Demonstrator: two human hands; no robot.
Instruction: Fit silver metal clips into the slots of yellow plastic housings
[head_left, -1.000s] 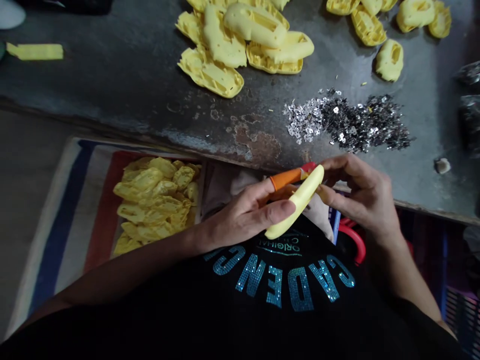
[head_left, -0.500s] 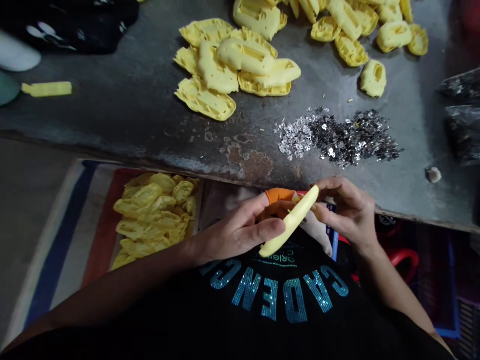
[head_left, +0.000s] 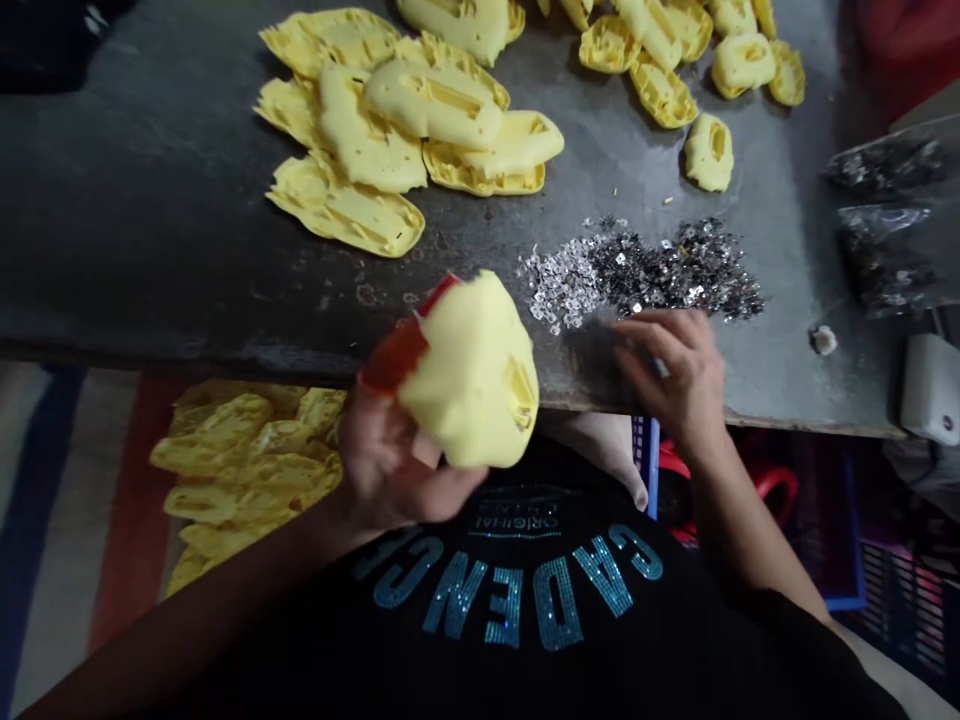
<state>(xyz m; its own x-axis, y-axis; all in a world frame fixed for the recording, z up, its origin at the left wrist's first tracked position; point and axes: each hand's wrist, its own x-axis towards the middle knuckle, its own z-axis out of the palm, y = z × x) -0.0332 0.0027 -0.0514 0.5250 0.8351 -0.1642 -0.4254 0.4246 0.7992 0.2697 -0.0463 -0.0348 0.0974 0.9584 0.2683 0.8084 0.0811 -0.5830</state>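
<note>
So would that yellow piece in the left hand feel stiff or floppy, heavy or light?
The yellow piece is probably stiff: its rounded form shows no sag in the left hand. It's likely light for its size, since similar yellow shells on the bench look hollow and thin-walled.

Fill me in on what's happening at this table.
The person's left hand holds a yellow shell near the close edge of the table. The right hand is by a pile of small metal pieces; whether it grips anything is too blurred to tell. More yellow shells lie farther back on the table, and a heap of similar ones sits below its edge, on the left.
</note>
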